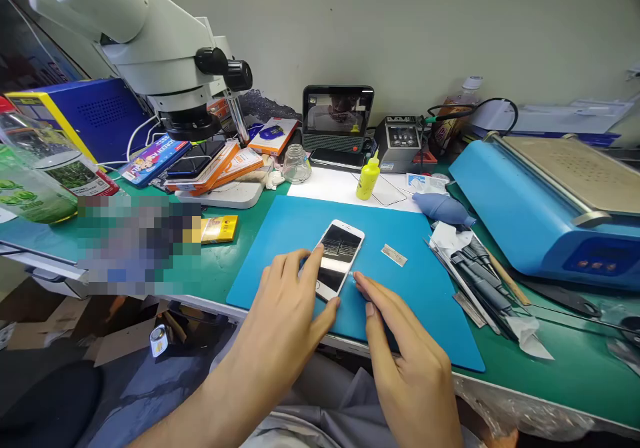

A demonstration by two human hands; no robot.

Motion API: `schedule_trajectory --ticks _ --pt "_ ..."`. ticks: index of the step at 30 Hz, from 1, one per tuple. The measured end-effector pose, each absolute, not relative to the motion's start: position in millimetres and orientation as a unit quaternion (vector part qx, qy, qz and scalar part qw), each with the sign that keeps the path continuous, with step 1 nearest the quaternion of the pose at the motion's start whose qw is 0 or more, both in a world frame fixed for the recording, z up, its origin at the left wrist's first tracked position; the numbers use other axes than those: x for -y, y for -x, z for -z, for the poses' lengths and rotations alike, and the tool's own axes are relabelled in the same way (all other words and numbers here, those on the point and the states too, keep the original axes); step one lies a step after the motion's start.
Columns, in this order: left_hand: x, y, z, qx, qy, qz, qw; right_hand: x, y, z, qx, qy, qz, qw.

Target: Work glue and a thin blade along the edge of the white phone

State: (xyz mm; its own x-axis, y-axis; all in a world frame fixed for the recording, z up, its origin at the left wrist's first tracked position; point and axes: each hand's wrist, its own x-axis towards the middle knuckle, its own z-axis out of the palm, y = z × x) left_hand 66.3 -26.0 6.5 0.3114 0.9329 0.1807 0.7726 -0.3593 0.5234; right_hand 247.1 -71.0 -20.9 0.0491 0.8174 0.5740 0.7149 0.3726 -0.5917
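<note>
We see one white phone point(339, 256) lying on the blue mat point(280, 235). Our left hand point(285, 311) rests on its lower end, fingers spread flat, gripping nothing. Our right hand point(405, 361) touches its right edge with fingers pressed together. One yellow bottle point(369, 177) stands beyond.

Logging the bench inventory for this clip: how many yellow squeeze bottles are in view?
1: a small yellow plastic squeeze bottle stands on the white sheet behind the blue mat. Others may hide among the clutter.
</note>
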Motion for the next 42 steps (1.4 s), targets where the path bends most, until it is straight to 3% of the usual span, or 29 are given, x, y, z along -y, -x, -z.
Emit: schedule_trajectory --ticks 16,32,42 --pt "27 -30 -23 -0.516 -0.819 -0.206 0.143 61 -245 31 0.699 0.566 -0.007 0.437" --pt "9 -9 -46 -0.402 -0.913 -0.063 0.035 58 -243 29 0.716 0.57 0.043 0.401" --pt "1 -4 -43 -0.411 -0.906 -0.054 0.078 47 -242 28 0.705 0.594 0.078 0.379"
